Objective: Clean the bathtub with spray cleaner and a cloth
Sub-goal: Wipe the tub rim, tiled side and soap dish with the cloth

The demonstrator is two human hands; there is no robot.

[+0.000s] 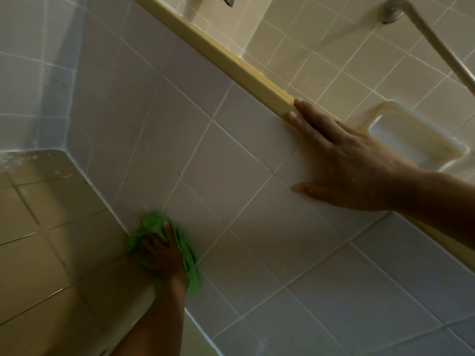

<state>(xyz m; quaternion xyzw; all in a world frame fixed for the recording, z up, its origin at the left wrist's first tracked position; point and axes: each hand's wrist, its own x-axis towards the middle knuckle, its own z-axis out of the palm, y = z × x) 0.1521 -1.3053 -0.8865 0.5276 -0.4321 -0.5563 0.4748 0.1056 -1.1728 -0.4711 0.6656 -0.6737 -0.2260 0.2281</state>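
Low in the bathtub (231, 163), nearest the camera, the left hand (160, 255) grips a bunched green cloth (151, 222), fingers curled into it. It presses the cloth on the seam where the tiled side wall meets the tub floor (38, 227). Higher up, the right hand (347, 170) lies flat with straight fingers, bracing on the wall and the yellowish rim (218, 52), holding nothing. Beyond the rim are a recessed soap dish (411, 140), a grab bar (437, 47) and, at the top edge, a spout (228, 0). Whitish residue (15, 160) shows in the far floor corner, so wiping looks to be under way, with that corner and probably much of the floor left. No spray bottle is in view.
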